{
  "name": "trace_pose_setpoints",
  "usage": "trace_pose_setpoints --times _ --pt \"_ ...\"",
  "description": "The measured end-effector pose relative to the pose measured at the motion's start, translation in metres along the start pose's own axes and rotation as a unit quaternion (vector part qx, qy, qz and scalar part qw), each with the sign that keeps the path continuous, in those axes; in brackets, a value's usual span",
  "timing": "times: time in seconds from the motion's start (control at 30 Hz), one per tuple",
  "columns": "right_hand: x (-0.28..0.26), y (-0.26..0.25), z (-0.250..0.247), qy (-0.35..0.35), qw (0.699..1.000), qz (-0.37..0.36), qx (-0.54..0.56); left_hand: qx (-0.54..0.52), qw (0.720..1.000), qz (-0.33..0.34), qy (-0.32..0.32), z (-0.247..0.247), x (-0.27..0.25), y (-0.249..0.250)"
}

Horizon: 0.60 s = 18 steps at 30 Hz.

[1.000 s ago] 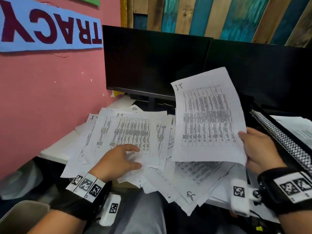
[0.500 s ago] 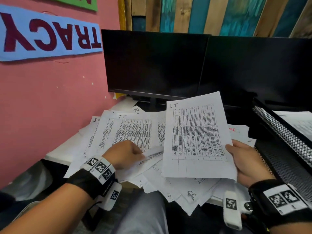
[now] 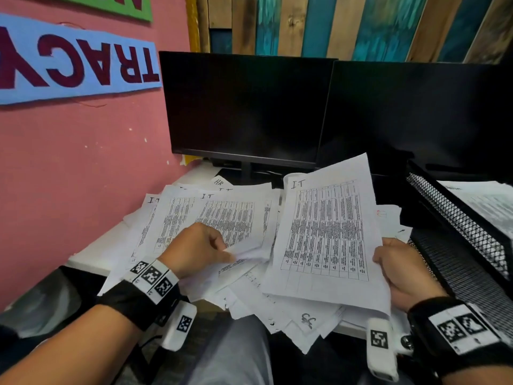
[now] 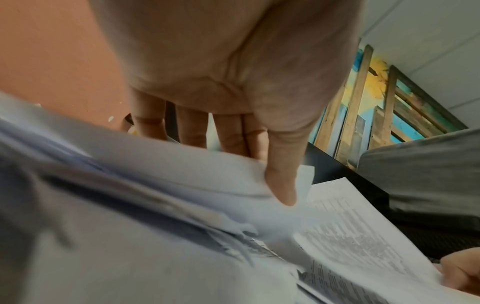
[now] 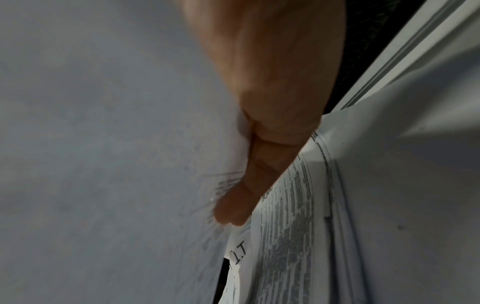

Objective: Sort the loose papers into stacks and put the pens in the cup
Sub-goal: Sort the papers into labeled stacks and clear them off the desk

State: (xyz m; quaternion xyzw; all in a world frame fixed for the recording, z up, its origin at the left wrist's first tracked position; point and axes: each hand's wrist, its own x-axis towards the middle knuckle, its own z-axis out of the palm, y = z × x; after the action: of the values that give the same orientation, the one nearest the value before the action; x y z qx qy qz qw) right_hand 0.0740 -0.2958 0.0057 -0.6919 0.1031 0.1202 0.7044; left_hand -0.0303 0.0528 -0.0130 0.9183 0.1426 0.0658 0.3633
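Your right hand (image 3: 406,270) is gripping the right edge of a printed sheet (image 3: 324,232) headed "I.T", thumb on top and fingers curled beneath, and is holding it tilted above the loose papers (image 3: 277,309) that are spreading across the table (image 3: 91,254). In the right wrist view the fingers (image 5: 249,185) are pressing against the underside of that sheet, with further printed pages lying just beside them. Your left hand (image 3: 195,248) is resting on the left part of the pile, thumb and fingers pinching the lifted lower corner of a page (image 3: 244,226) also marked "I.T"; the left wrist view is showing the thumb (image 4: 281,181) lying on that curled edge. Several pages are overhanging the near table edge above your lap. A pink wall (image 3: 69,168) is closing off the left side, two dark monitors (image 3: 244,107) are standing behind the pile, and a black mesh tray (image 3: 455,218) holding more paper is bordering it on the right. Neither pens nor a cup are showing in any view.
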Motion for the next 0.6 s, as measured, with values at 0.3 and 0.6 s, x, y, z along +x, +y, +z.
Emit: trace_pose_setpoints --times 0.3,0.6 --pt "0.002 0.001 -0.004 -0.024 1.000 0.005 -0.014 -0.100 0.991 0.045 0.073 -0.004 -0.005 0.012" --pt "-0.002 0.015 0.020 -0.037 0.997 0.039 0.054 -0.034 0.972 0.230 -0.031 0.054 -0.026 0.095"
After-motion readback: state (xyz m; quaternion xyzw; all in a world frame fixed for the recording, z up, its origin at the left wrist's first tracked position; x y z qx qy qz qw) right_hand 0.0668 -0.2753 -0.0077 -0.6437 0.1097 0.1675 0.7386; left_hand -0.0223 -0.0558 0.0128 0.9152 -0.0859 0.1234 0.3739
